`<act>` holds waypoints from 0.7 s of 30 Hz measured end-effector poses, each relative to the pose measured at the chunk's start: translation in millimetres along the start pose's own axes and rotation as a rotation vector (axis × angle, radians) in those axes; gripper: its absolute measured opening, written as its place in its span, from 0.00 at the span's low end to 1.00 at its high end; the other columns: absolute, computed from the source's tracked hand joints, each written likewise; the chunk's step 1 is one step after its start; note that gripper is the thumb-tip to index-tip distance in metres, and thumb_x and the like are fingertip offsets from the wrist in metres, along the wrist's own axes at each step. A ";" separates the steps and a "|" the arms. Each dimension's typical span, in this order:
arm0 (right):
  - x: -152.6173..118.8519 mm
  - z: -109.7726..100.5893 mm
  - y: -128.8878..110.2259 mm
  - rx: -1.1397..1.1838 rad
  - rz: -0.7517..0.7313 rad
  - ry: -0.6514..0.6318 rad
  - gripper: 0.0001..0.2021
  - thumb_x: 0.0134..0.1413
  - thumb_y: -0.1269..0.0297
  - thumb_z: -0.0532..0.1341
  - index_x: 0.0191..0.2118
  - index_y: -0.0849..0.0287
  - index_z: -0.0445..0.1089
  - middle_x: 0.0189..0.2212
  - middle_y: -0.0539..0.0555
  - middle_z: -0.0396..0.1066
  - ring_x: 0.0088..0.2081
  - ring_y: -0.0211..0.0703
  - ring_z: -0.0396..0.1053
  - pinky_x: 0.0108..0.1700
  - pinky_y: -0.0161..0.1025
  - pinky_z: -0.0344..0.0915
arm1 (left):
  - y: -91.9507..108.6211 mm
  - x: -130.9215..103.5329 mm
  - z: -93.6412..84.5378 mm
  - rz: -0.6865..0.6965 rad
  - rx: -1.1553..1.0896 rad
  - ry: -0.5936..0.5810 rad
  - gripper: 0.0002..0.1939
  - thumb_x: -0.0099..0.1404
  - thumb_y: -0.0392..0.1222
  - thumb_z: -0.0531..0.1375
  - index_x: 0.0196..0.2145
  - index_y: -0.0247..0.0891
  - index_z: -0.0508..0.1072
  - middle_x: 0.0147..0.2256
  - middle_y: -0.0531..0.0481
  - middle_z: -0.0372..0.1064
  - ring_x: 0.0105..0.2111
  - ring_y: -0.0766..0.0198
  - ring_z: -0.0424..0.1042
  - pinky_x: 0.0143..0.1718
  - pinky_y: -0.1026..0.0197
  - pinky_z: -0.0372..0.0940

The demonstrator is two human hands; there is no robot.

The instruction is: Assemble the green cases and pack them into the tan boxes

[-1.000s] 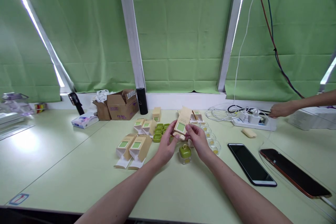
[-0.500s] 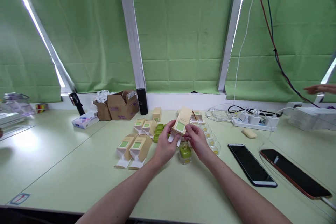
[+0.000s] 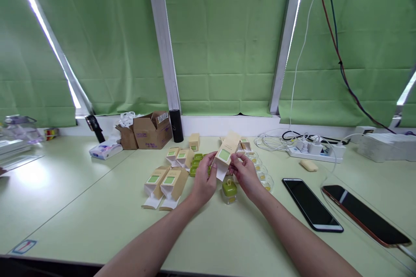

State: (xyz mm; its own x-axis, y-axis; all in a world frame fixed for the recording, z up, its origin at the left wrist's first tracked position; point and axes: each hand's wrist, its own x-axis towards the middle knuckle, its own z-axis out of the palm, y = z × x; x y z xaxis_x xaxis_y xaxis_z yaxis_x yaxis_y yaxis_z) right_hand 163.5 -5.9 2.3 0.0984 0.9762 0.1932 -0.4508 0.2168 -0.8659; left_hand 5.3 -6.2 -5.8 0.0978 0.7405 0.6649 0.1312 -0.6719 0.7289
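Between both hands I hold a small beige carton (image 3: pixel 226 149) with a green square window, tilted above the table, its white end flap hanging toward me. My left hand (image 3: pixel 204 178) grips its left side. The fingers of my right hand (image 3: pixel 244 172) are closed on its lower right edge. Just below the carton, a clear jar with a green lid (image 3: pixel 229 190) stands upright. Two more beige cartons (image 3: pixel 173 181) lie to the left with flaps out. Green lids (image 3: pixel 195 164) sit behind my left hand, and clear jars (image 3: pixel 262 172) stand in a line beyond my right hand, partly hidden.
To the right lie two phones (image 3: pixel 312 203), a beige oval object (image 3: pixel 308 165) and a power strip (image 3: pixel 315 151) with cables. A brown cardboard box (image 3: pixel 152 131), a black cylinder (image 3: pixel 176 125) and a tissue pack (image 3: pixel 105 149) stand at the back left.
The carton's white flap now hangs down in plain view, and my left thumb has shifted off its front to the side. A co-worker's hand at the far right has left view.
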 end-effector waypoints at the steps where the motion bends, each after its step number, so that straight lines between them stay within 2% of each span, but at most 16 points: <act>1: 0.2 -0.2 0.2 0.003 0.003 0.001 0.32 0.38 0.37 0.78 0.38 0.56 0.70 0.22 0.47 0.72 0.22 0.36 0.64 0.26 0.35 0.62 | 0.8 0.3 0.1 -0.002 -0.010 0.000 0.17 0.77 0.47 0.56 0.58 0.40 0.72 0.53 0.39 0.76 0.52 0.50 0.76 0.57 0.47 0.69; 4: 0.6 -0.4 1.4 0.000 0.007 -0.003 0.31 0.38 0.37 0.78 0.38 0.56 0.70 0.22 0.47 0.73 0.21 0.36 0.64 0.26 0.35 0.62 | 2.5 1.7 1.0 -0.003 -0.022 0.009 0.15 0.76 0.46 0.57 0.57 0.40 0.72 0.52 0.40 0.77 0.51 0.50 0.77 0.54 0.48 0.71; 10: 0.5 0.2 0.9 -0.022 0.003 -0.026 0.32 0.37 0.36 0.78 0.38 0.56 0.72 0.21 0.47 0.72 0.21 0.36 0.64 0.27 0.36 0.63 | 2.7 5.6 2.4 -0.070 -0.078 0.056 0.16 0.70 0.44 0.65 0.53 0.40 0.72 0.50 0.41 0.78 0.52 0.51 0.79 0.55 0.49 0.72; 16: -2.5 1.3 -4.1 -0.036 0.021 -0.097 0.32 0.37 0.33 0.77 0.35 0.58 0.78 0.25 0.52 0.75 0.22 0.37 0.63 0.26 0.37 0.63 | 7.6 5.7 2.6 -0.159 -0.150 0.010 0.26 0.61 0.43 0.72 0.55 0.41 0.70 0.52 0.40 0.78 0.55 0.48 0.77 0.53 0.50 0.73; 18: -3.7 1.5 -4.8 -0.042 0.021 -0.118 0.31 0.39 0.32 0.76 0.33 0.59 0.79 0.26 0.53 0.76 0.23 0.37 0.63 0.27 0.37 0.63 | 8.6 4.8 2.3 -0.161 -0.184 -0.011 0.27 0.63 0.45 0.71 0.56 0.40 0.70 0.53 0.39 0.77 0.55 0.48 0.77 0.54 0.49 0.73; 21: -4.4 1.5 -4.6 -0.052 0.018 -0.113 0.31 0.40 0.31 0.75 0.31 0.59 0.78 0.26 0.53 0.76 0.24 0.38 0.64 0.27 0.37 0.62 | 6.5 4.4 1.1 -0.122 -0.217 -0.037 0.22 0.69 0.49 0.66 0.57 0.40 0.70 0.54 0.38 0.76 0.55 0.48 0.77 0.54 0.49 0.72</act>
State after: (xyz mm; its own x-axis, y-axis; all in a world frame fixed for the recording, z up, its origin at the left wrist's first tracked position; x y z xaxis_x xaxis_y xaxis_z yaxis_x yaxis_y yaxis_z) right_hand 163.8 -11.2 6.1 -0.0115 0.9741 0.2256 -0.4044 0.2018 -0.8921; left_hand 7.6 -7.2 1.7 0.1310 0.8137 0.5663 -0.0698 -0.5622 0.8240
